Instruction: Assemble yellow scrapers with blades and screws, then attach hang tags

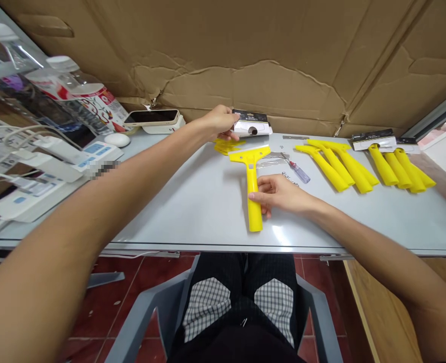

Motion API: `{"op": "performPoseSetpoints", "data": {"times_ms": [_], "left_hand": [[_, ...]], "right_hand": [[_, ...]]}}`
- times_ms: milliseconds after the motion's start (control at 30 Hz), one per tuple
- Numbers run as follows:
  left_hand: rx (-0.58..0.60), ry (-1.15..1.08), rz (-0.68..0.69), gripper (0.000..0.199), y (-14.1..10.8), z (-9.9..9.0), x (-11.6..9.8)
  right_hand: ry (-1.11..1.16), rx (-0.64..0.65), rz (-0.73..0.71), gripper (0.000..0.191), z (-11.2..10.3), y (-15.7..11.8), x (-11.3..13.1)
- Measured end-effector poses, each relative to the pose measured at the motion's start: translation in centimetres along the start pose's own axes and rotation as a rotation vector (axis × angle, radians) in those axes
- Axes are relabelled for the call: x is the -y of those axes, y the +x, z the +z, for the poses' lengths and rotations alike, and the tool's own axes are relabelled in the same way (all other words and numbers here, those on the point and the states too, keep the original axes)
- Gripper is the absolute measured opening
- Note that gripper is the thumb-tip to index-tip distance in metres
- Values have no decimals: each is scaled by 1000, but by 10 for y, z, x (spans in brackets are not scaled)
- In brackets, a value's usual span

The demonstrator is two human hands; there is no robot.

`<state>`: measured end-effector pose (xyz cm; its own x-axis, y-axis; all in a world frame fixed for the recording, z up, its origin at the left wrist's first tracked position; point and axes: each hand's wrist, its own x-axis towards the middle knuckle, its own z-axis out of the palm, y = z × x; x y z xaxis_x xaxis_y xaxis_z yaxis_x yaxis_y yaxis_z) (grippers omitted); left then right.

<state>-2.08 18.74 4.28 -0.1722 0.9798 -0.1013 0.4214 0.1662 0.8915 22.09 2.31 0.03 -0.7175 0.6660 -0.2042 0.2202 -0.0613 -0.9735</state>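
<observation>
My right hand (278, 194) is closed round the handle of a yellow scraper (252, 174), held with its wide head pointing away from me. A blade edge shows along the top of that head. At the back of the table, my left hand (225, 121) pinches the left edge of a black-and-white packaging card (255, 125) with a round hole. Whether it has one card or several cannot be made out. Below the left hand lie small yellow plastic pieces (226, 146). A screwdriver (300, 172) with a clear purple handle rests right of the scraper, near some small screws (289, 177).
Several yellow scraper handles (331, 164) lie to the right. Farther right, more yellow handles (400, 169) sit with cards (374, 139) on them. Power strips (49, 176), bottles (94, 103) and a phone (153, 117) stand at the left. Cardboard (245, 50) walls the back.
</observation>
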Motion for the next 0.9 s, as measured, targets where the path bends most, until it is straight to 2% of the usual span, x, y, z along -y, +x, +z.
{"op": "performPoseSetpoints", "data": {"times_ms": [67, 267, 400, 500, 600, 733, 800, 900], "left_hand": [[-12, -4, 14, 24, -4, -1, -2], [-131, -41, 181, 31, -18, -5, -10], [-81, -85, 163, 26, -35, -11, -16], [-45, -201, 257, 32, -54, -19, -12], [-26, -299, 305, 35, -78, -28, 2], [15, -381, 324, 40, -108, -35, 30], [59, -397, 287, 38, -118, -36, 46], [190, -431, 238, 39, -126, -38, 66]], "right_hand": [[5, -3, -1, 46, 0, 0, 0], [9, 5, 1, 44, -1, -1, 0], [5, 0, 2, 43, -1, -1, 0], [20, 4, 1, 44, 0, 0, 0], [35, 3, -5, 45, 1, 1, 1], [12, -18, -24, 42, -4, -2, 5], [-20, -74, -44, 39, -11, -5, 10], [-18, -218, -79, 34, -23, -11, 20]]}}
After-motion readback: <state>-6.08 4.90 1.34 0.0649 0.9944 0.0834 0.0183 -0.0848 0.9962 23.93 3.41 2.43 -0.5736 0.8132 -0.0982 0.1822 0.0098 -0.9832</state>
